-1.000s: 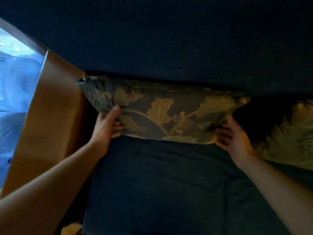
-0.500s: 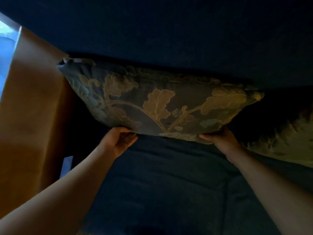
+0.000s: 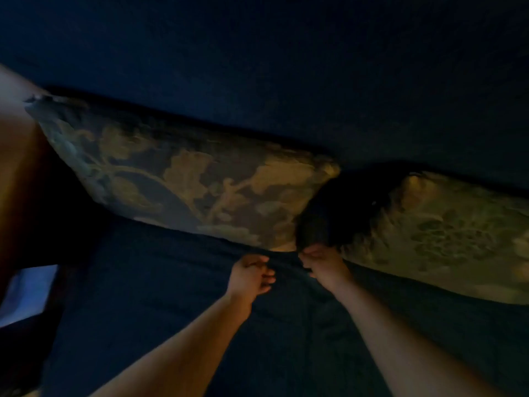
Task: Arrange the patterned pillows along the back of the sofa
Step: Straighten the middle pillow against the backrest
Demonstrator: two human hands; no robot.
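Observation:
A dark pillow with a gold leaf pattern (image 3: pixel 177 179) leans against the navy sofa back (image 3: pixel 286 67), its bottom edge on the seat (image 3: pixel 160 305). A second gold patterned pillow (image 3: pixel 446 233) leans against the back to its right, with a dark gap between the two. My left hand (image 3: pixel 252 275) hovers just below the first pillow's lower right corner, fingers loosely curled and holding nothing. My right hand (image 3: pixel 323 265) is at the bottom of the gap, fingertips against that corner; dim light and blur hide whether it grips the fabric.
A brown sofa arm (image 3: pixel 17 173) stands at the far left beside the first pillow. Below it is a bright bluish patch (image 3: pixel 28 290). The scene is very dim.
The first pillow was held up by both hands and now rests against the sofa back. Both hands have moved right to its lower right corner. The view has shifted right, showing more of the second pillow.

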